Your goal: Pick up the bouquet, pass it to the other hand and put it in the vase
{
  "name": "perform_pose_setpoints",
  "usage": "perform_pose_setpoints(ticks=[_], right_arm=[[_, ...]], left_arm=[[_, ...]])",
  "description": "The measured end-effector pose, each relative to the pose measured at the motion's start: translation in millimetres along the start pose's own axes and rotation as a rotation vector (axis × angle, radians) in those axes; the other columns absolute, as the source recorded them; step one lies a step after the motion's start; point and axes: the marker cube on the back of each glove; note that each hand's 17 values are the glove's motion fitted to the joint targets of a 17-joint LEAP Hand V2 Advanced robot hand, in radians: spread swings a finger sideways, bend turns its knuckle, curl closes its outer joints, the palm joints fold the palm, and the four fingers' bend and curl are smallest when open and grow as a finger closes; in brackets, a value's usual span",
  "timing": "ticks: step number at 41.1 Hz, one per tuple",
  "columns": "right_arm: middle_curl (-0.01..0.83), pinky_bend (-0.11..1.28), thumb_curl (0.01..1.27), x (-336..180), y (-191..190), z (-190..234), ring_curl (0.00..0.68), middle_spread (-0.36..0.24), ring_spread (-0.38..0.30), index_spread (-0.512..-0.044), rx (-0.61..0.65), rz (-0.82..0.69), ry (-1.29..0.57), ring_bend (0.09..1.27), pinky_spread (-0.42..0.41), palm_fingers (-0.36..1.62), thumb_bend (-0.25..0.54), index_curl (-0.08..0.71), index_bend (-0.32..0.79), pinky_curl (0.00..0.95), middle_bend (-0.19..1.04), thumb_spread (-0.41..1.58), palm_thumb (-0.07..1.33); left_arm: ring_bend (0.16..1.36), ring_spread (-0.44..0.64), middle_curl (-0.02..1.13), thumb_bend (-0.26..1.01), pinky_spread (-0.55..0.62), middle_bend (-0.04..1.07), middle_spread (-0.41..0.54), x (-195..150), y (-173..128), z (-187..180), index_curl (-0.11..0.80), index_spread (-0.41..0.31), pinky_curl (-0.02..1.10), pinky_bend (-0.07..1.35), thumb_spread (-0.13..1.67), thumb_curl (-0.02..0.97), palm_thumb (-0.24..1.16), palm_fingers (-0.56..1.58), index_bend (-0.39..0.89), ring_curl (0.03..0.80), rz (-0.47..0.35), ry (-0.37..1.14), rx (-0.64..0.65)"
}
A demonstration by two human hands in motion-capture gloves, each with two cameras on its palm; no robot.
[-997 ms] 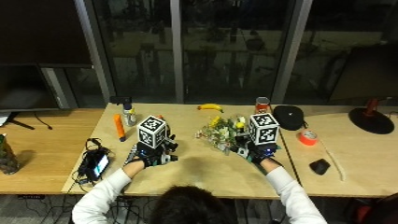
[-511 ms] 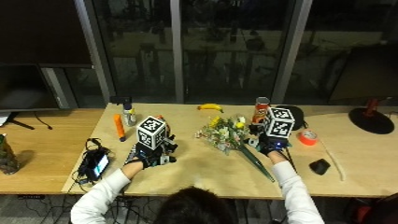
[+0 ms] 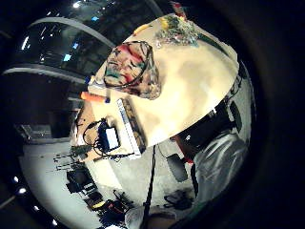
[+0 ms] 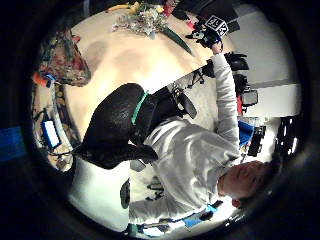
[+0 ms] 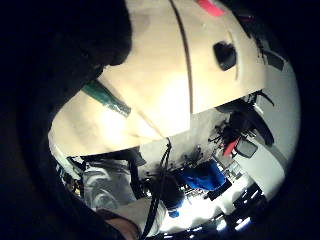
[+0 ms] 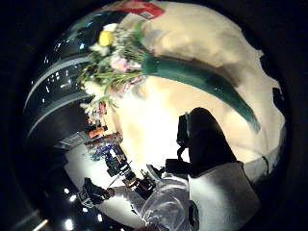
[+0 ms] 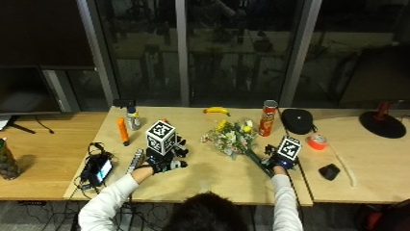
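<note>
The bouquet (image 7: 229,138) lies flat on the table, its blooms away from the person and its green wrapped stem (image 7: 257,162) pointing at the front edge. My right hand (image 7: 280,162) hovers just beside the stem's near end and holds nothing. The right palm views show the whole bouquet (image 6: 120,67) on the wood and the stem's tip (image 5: 106,98) just past the glove. My left hand (image 7: 165,162) rests open on the table. Close to that palm stands the colourful patterned vase (image 3: 134,68), which the left hand hides in the outside view.
Behind the bouquet stand a red can (image 7: 268,118) and a banana (image 7: 216,111). To the right lie a black cap (image 7: 298,120), an orange tape roll (image 7: 315,141) and a small black object (image 7: 329,171). An orange tube (image 7: 121,131), a bottle (image 7: 133,120) and a cabled device (image 7: 99,168) sit left.
My right hand went from over the blooms out to the right, then came back toward the person to the stem's end. The bouquet and the left hand stayed where they were.
</note>
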Motion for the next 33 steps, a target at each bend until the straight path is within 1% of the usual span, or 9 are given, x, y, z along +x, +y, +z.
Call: perform_pose_setpoints(ticks=[4, 9, 12, 22, 23, 24, 25, 29, 33], right_arm=[[0.362, 0.93, 0.39, -2, 15, 6, 0.372, 0.036, -0.008, -0.174, 0.116, -0.004, 0.011, 0.82, 0.128, 0.38, 0.055, -0.003, 0.01, 0.387, 0.32, 1.12, 0.64], [0.373, 0.91, 0.41, -5, 27, 27, 0.370, 0.023, -0.019, -0.172, -0.023, 0.022, 0.057, 0.79, 0.115, 0.41, 0.042, 0.019, 0.06, 0.380, 0.33, 1.11, 0.68], [0.377, 0.90, 0.43, -7, 23, 34, 0.369, 0.018, -0.028, -0.168, -0.004, 0.057, 0.125, 0.78, 0.104, 0.43, 0.050, 0.034, 0.08, 0.376, 0.32, 1.11, 0.73], [0.382, 0.78, 0.46, -26, 27, 44, 0.340, -0.061, -0.125, -0.221, 0.099, 0.069, 0.228, 0.63, -0.059, 0.75, 0.103, 0.177, 0.27, 0.334, 0.26, 1.15, 0.90], [0.381, 0.78, 0.46, -27, 27, 45, 0.340, -0.055, -0.117, -0.218, 0.088, 0.069, 0.237, 0.62, -0.052, 0.69, 0.083, 0.170, 0.21, 0.339, 0.25, 1.15, 0.88], [0.389, 0.76, 0.46, -29, 28, 45, 0.347, -0.074, -0.142, -0.228, 0.077, 0.076, 0.248, 0.61, -0.082, 0.78, 0.100, 0.213, 0.28, 0.340, 0.25, 1.15, 0.91], [0.386, 0.74, 0.46, -30, 28, 45, 0.342, -0.082, -0.148, -0.233, 0.071, 0.086, 0.259, 0.60, -0.093, 0.80, 0.100, 0.213, 0.28, 0.332, 0.24, 1.15, 0.92], [0.440, 0.65, 0.45, -34, 27, 41, 0.324, -0.128, -0.174, -0.242, 0.069, 0.102, 0.290, 0.48, -0.123, 0.89, 0.106, 0.249, 0.27, 0.317, 0.38, 1.19, 0.95], [0.437, 0.65, 0.44, -36, 28, 42, 0.366, -0.151, -0.211, -0.249, 0.035, 0.129, 0.249, 0.63, -0.209, 1.10, 0.104, 0.242, 0.14, 0.317, 0.31, 1.20, 0.97]], left_arm=[[0.45, 0.35, 0.34, -0.02, 0.35, 0.26, 0.170, -2, 0, 5, 0.294, 0.024, 0.27, 0.22, 1.07, 0.285, 0.30, 0.30, 0.16, 0.221, -0.001, 0.005, -0.014], [0.44, 0.35, 0.35, -0.02, 0.34, 0.25, 0.167, -6, 0, 11, 0.298, 0.024, 0.29, 0.22, 1.07, 0.290, 0.30, 0.30, 0.15, 0.225, -0.008, 0.013, -0.024], [0.44, 0.35, 0.35, -0.02, 0.34, 0.25, 0.167, -7, 2, 12, 0.301, 0.024, 0.29, 0.22, 1.07, 0.292, 0.30, 0.30, 0.15, 0.228, -0.009, 0.010, -0.025], [0.43, 0.35, 0.37, -0.02, 0.34, 0.24, 0.166, -5, 9, 21, 0.306, 0.024, 0.31, 0.21, 1.08, 0.298, 0.30, 0.30, 0.15, 0.236, -0.003, 0.022, -0.024], [0.43, 0.35, 0.37, -0.02, 0.34, 0.24, 0.166, -5, 10, 22, 0.306, 0.024, 0.31, 0.21, 1.08, 0.299, 0.30, 0.30, 0.15, 0.236, -0.003, 0.023, -0.027], [0.43, 0.35, 0.37, -0.02, 0.34, 0.24, 0.166, -5, 11, 23, 0.307, 0.024, 0.31, 0.21, 1.08, 0.299, 0.30, 0.30, 0.15, 0.237, -0.002, 0.023, -0.030], [0.43, 0.35, 0.37, -0.02, 0.34, 0.24, 0.166, -5, 13, 23, 0.307, 0.024, 0.31, 0.21, 1.08, 0.300, 0.30, 0.30, 0.15, 0.238, -0.002, 0.024, -0.032], [0.43, 0.35, 0.37, -0.02, 0.34, 0.23, 0.166, -7, 19, 24, 0.308, 0.024, 0.31, 0.21, 1.09, 0.301, 0.30, 0.30, 0.15, 0.241, -0.007, 0.029, -0.028], [0.43, 0.35, 0.38, -0.02, 0.34, 0.23, 0.166, -13, 22, 28, 0.309, 0.024, 0.32, 0.20, 1.09, 0.303, 0.31, 0.30, 0.15, 0.243, -0.022, 0.043, -0.024]])
